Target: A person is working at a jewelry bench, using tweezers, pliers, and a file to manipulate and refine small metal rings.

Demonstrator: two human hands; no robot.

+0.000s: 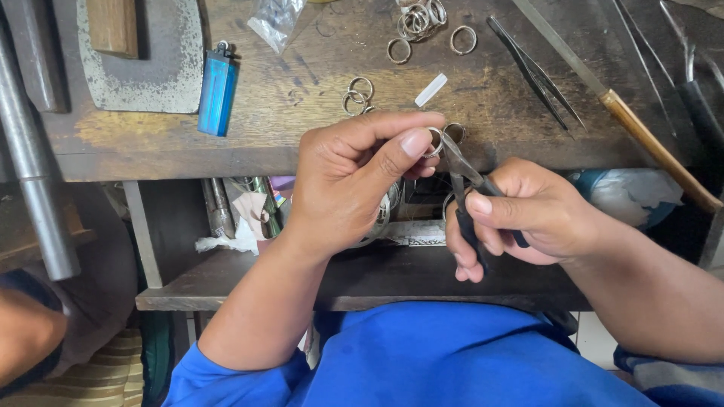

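A worn wooden bench (317, 143), scratched and dark at its front edge, is seen from above; a lower shelf (362, 283) is partly hidden under it. A grey steel bar (34, 173) is cut off at the top left. A flat metal plate (158, 75) with a wooden block on it lies at the back left, just beside a blue translucent lighter (217, 94). A long file with a pale wooden handle (641, 132) runs diagonally at the right, near dark pointed tweezers (535, 71).

The left hand (347, 181) is closed, thumb against fingers, on a small silver ring (435, 142) held just off the bench edge. The right hand (520, 218) is wrapped around dark-handled pliers (464, 169), whose tips touch the ring; whether the tips grip it is hard to make out. Loose rings (418, 22) are piled at the back, and a few more (358, 94) lie near the left hand. Open bench surface remains between lighter and hands.
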